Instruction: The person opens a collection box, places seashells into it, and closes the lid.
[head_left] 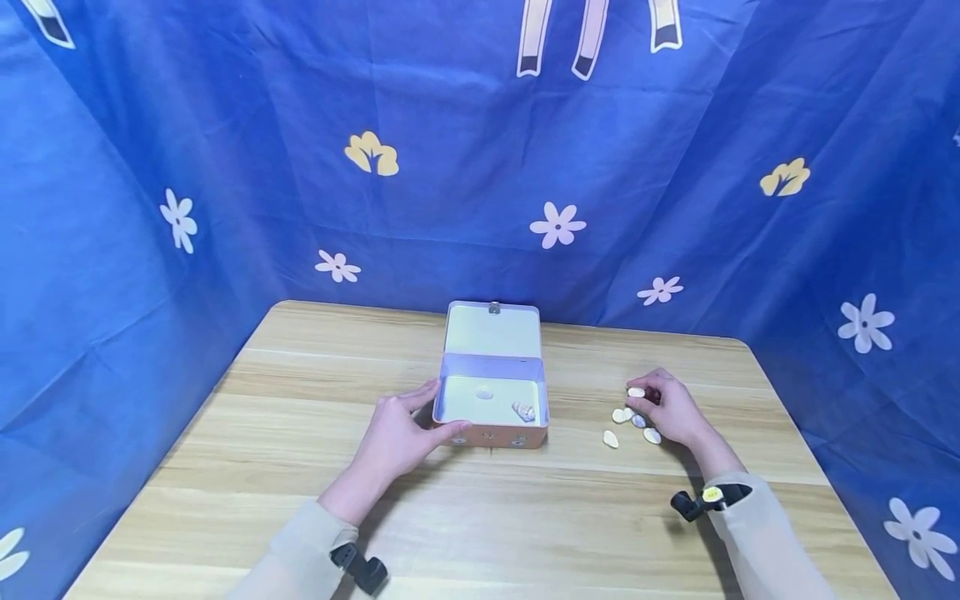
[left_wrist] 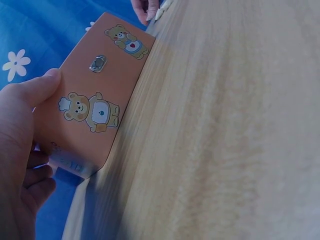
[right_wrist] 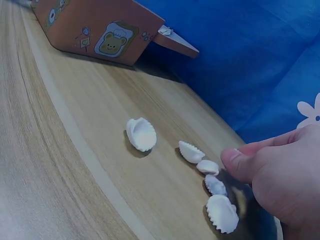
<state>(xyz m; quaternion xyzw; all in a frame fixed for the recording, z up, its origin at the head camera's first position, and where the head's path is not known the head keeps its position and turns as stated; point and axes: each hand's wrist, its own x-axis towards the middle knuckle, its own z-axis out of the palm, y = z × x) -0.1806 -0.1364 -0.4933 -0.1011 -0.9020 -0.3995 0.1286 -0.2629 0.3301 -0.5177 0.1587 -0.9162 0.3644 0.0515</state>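
Observation:
A hinged tin box, orange with bear pictures, stands with its lid raised. My left hand grips its left front corner, thumb on the front wall and fingers along the side. Inside lie a pale flat shell and a spiral seashell. To the right of the box, my right hand pinches a white seashell between thumb and fingers; in the right wrist view this shell is hidden. Several white ribbed seashells lie below that hand, and one seashell sits apart, nearer the box.
The wooden table ends at a blue flowered cloth hanging behind and at both sides. The raised lid leans back close to the cloth. A black wrist camera is strapped on the left sleeve, another camera on the right.

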